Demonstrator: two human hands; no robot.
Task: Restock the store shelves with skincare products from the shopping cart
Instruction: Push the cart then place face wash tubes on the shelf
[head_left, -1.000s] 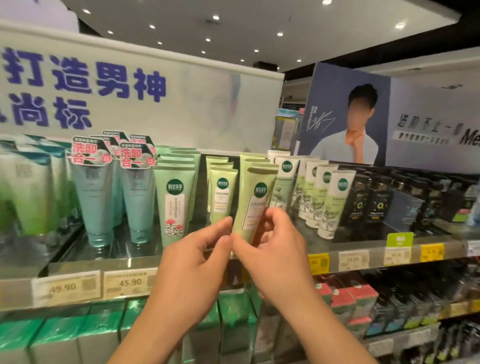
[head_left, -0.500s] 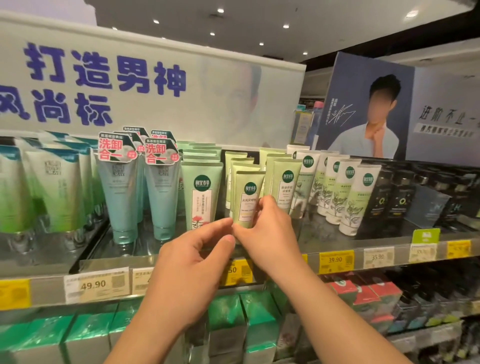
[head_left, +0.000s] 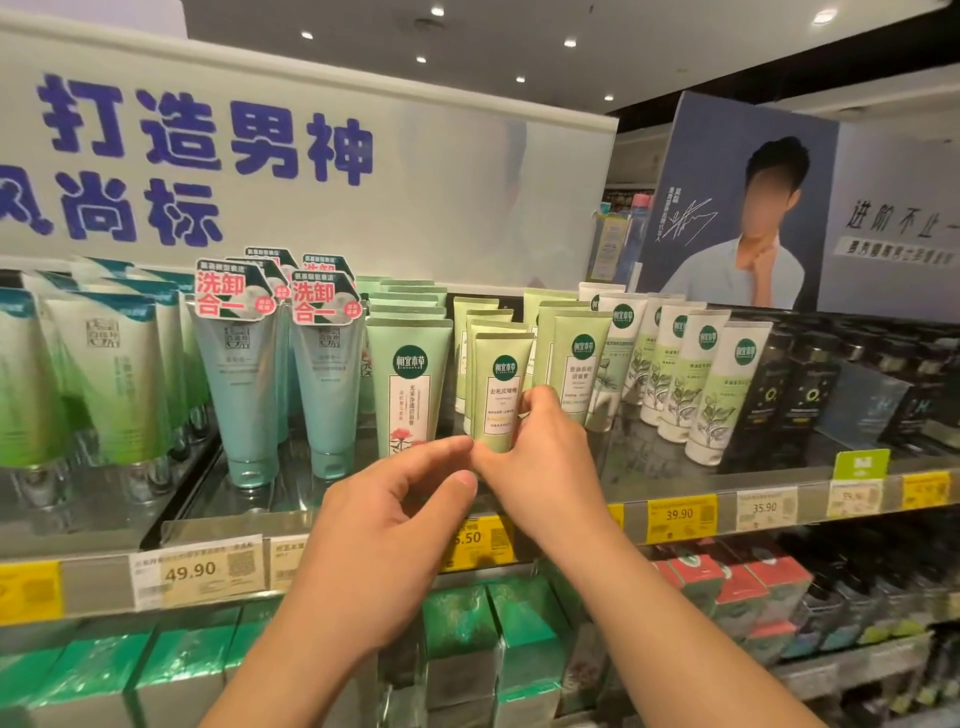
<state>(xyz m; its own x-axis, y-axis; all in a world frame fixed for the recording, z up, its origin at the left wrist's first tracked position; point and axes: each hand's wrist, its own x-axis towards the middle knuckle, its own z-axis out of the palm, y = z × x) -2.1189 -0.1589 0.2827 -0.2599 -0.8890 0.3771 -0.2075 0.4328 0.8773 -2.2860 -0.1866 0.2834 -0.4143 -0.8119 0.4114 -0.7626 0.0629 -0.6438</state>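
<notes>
A metal shelf (head_left: 675, 467) carries upright tubes: teal tubes (head_left: 244, 395) left of the light-green tubes (head_left: 501, 389), white leaf-print tubes (head_left: 722, 395) and black boxes (head_left: 805, 395) right.

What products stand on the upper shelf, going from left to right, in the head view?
White-and-green tubes → blue tubes with pink tags → tall green tube with a flower → small light green tube gripped by the right hand → white leaf-print tubes → black boxes.

Right hand (head_left: 540, 457) covering lower part and cap of small green tube (head_left: 500, 387). Left hand (head_left: 384, 540) blocking part of yellow price tag (head_left: 480, 540), leading digits hiding. Green boxes (head_left: 93, 680) running off bottom edge. Black cartons (head_left: 805, 395) showing print too small to read.
</notes>
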